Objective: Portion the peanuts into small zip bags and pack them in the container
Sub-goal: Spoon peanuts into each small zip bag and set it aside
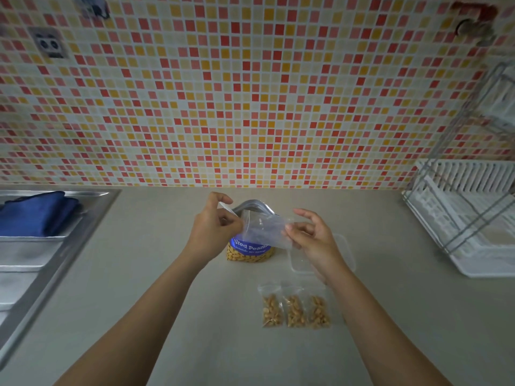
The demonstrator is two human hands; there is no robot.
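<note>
I have the left hand (pixel 213 228) pinching one side of an empty clear plastic zip bag (pixel 262 228), thumb and fingers closed on its edge. My right hand (pixel 313 236) pinches the opposite side with thumb and forefinger, the other fingers spread loose. The bag hangs between them, above the bench (pixel 167 274).

Directly behind it stands the large peanut pouch with a blue label and silver top (pixel 249 250), upright, its top open and pale peanuts showing through the clear lower part. Just right of the pouch, partly under my right wrist, lies a clear rectangular plastic container (pixel 345 247).

Nearer to me, three small zip bags filled with peanuts (pixel 296 309) lie side by side in a row on the bench, edges touching or nearly so, apart from the container.

A folded blue cloth (pixel 39 213) rests on the steel sink drainer (pixel 36 254) at far left; a white dish rack (pixel 468 218) stands at right.
</note>
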